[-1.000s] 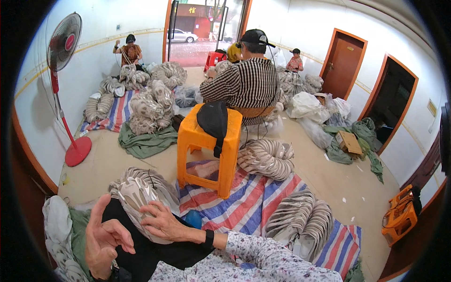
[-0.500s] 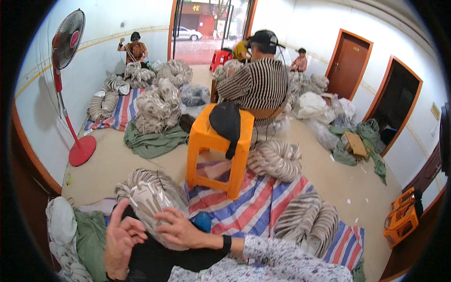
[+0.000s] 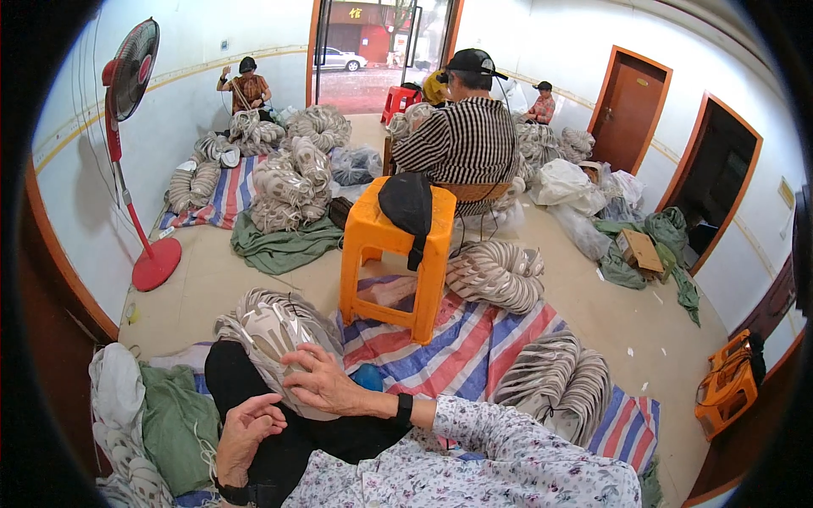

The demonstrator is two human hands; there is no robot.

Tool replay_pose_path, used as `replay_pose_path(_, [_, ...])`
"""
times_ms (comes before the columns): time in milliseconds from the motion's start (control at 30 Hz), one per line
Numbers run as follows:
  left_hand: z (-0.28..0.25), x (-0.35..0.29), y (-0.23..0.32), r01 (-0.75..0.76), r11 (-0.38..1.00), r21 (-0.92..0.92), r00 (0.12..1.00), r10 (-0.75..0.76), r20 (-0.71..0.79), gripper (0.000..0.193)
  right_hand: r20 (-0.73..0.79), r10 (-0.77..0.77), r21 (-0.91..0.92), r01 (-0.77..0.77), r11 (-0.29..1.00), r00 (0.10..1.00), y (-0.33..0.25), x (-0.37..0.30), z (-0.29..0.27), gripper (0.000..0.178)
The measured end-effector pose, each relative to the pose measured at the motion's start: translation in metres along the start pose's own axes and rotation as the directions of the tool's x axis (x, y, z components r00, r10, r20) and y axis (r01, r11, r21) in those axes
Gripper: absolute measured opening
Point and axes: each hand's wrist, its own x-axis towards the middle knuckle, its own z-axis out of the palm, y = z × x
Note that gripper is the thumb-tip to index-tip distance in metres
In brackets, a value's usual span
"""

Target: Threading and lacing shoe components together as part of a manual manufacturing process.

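A bundle of grey-beige shoe uppers (image 3: 269,332) lies just beyond my black-trousered lap, its pale pieces layered close together. My right hand (image 3: 326,385) rests over the near end of it, fingers bent round a pale upper. To the left and a little nearer, my left hand (image 3: 251,430) is held above my lap with its fingers curled in and pressed together. Whatever is in those fingers, if anything, is too small to make out. A blue round object (image 3: 367,377) shows partly behind my right wrist.
An orange stool (image 3: 398,262) with a black cap on it stands ahead on a striped sheet (image 3: 457,360). More bundled uppers (image 3: 555,385) lie at the right. A person in stripes (image 3: 470,140) sits beyond, others farther back. A red fan (image 3: 157,262) stands at left, green cloth (image 3: 178,427) beside me.
My left hand has come down and to the right, and its raised index finger has folded in. My right hand has shifted slightly upward in view, still at the bundle.
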Motion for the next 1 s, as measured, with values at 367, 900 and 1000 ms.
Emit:
replay_pose_path(367, [-0.015, 0.006, -0.017, -0.052, 0.948, -0.315, 0.999, 0.048, -0.023, 0.042, -0.013, 0.003, -0.003, -0.003, 1.000, 1.000, -0.004, -0.001, 0.000, 0.018])
replay_pose_path(900, [-0.019, 0.015, -0.021, -0.089, 0.881, -0.464, 0.996, 0.089, -0.022, 0.038, -0.015, 0.003, -0.010, -0.003, 1.000, 1.000, 0.005, 0.000, -0.003, 0.019])
replay_pose_path(1000, [-0.023, 0.002, -0.014, -0.093, 0.913, -0.398, 0.996, 0.079, -0.052, 0.040, -0.034, -0.056, 0.013, 0.056, 0.998, 0.998, 0.004, 0.004, 0.010, 0.021])
